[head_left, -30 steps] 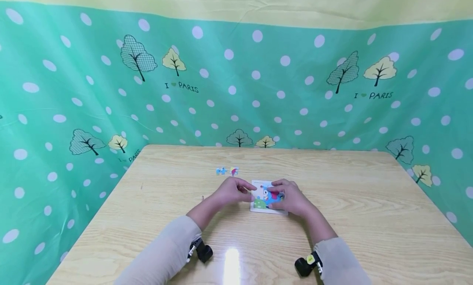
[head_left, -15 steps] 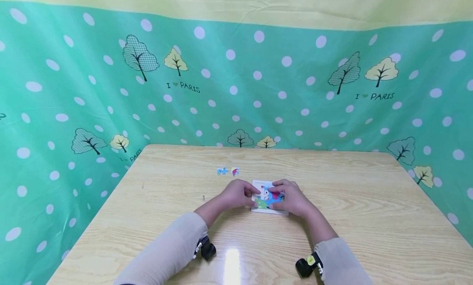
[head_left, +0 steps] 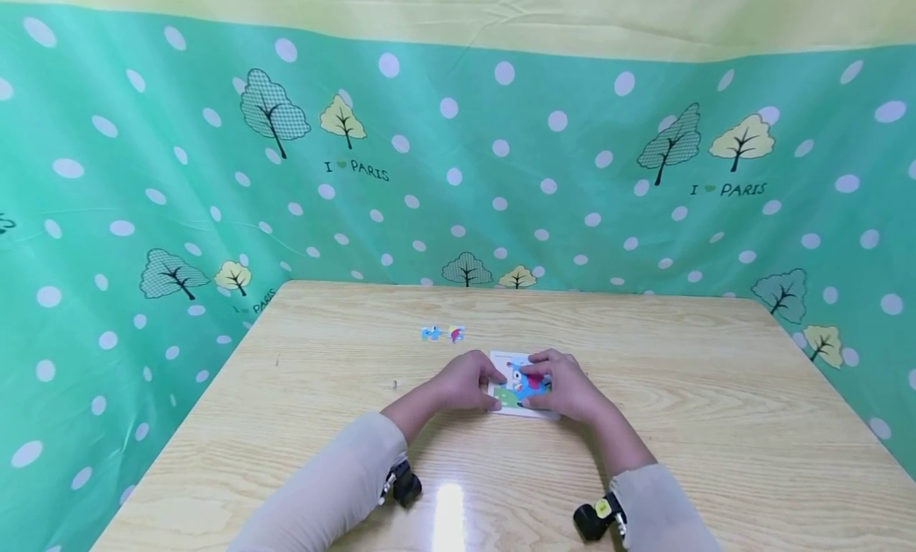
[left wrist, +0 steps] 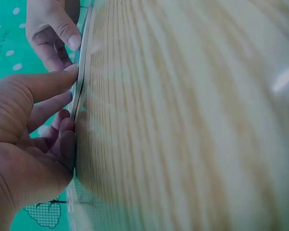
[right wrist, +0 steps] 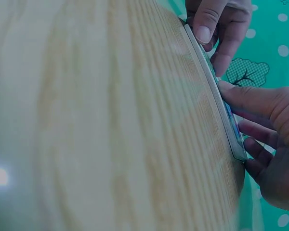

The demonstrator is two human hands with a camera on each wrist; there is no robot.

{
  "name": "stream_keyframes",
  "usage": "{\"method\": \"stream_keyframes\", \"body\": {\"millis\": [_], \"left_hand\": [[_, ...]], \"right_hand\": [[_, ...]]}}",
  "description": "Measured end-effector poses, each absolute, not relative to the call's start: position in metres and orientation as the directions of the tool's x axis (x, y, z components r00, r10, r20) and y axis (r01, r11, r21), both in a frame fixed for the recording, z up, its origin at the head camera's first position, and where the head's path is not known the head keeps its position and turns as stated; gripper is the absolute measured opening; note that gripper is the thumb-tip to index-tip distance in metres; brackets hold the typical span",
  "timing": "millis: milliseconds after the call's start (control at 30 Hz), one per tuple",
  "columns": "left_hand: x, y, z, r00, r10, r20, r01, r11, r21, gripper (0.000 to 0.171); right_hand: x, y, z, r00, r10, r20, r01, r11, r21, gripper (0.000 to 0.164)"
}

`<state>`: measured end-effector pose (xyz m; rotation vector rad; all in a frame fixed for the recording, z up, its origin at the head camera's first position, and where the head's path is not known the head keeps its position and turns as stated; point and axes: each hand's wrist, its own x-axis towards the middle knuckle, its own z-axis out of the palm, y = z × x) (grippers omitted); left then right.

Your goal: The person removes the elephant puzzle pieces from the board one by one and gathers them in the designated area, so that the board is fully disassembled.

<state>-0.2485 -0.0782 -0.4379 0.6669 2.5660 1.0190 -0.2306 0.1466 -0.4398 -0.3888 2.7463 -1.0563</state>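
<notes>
- Desk (head_left: 322, 361) with pale wood-grain top: surface looks smooth, with a white glare patch near the front; a flat thing could slide on it.
- White-bordered, flat rectangular puzzle board (head_left: 506, 359), printed in blue, green and red: on the desk, between both hands. Judged light, fairly stiff, probably card; best held by its opposite edges, since inset pieces may lift. Both wrist views show it nearly edge-on, so its face is hard to read there; underside hidden.
- Left hand (head_left: 468, 381): thumb and fingers bent, gripping the board's left end. Whether a piece lies under the fingertips: cannot tell.
- Right hand (head_left: 561, 383): thumb and fingers curved, holding the right end and covering part of the print.
- Blue jigsaw piece (head_left: 431, 333) and red-and-yellow jigsaw piece (head_left: 456, 334): side by side beyond the left hand. Likely thin, easily bent at the tabs; pinch by the edges. Detail too small to read.
</notes>
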Motion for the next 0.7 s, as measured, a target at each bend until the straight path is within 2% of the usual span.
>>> {"method": "stream_keyframes", "body": {"millis": [467,700], "left_hand": [[-0.2455,-0.0778,-0.4391,-0.854,0.510,-0.101,0.297,0.637,0.712,0.035],[-0.2460,-0.0781,-0.4397,-0.843,0.534,-0.061,0.328,0.601,0.729,0.034]], "right_hand": [[-0.2291,0.1463,-0.4416,-0.951,-0.299,-0.072,-0.172,0.710,-0.683,0.047],[-0.2301,0.1476,-0.4430,-0.950,-0.311,-0.039,-0.195,0.684,-0.703,0.032]]}}
